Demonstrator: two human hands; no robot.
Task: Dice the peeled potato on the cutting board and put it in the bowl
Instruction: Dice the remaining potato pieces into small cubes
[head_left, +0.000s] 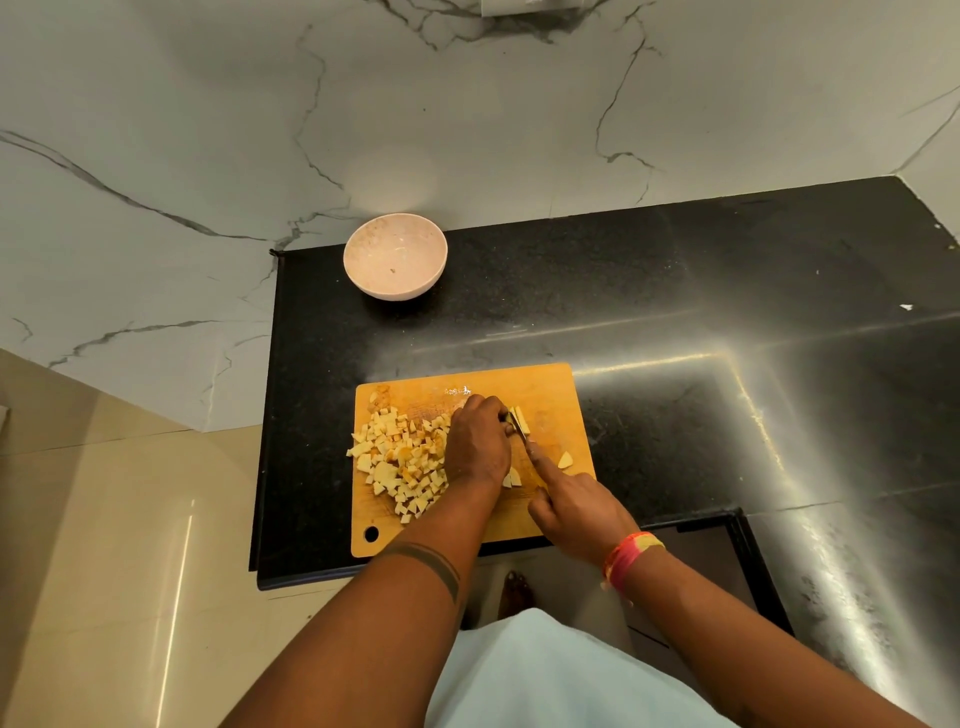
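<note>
Pale-yellow potato cubes (402, 460) heap beside left hand (478, 441) pinching strips; right hand (574, 506) grips knife (519, 428).

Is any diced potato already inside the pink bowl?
No, the bowl holds no potato; the diced pieces all lie on the cutting board.

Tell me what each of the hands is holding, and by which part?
The right hand grips a knife by its handle, forefinger along the blade's back. The left hand steadies a potato piece with its fingertips.
</note>
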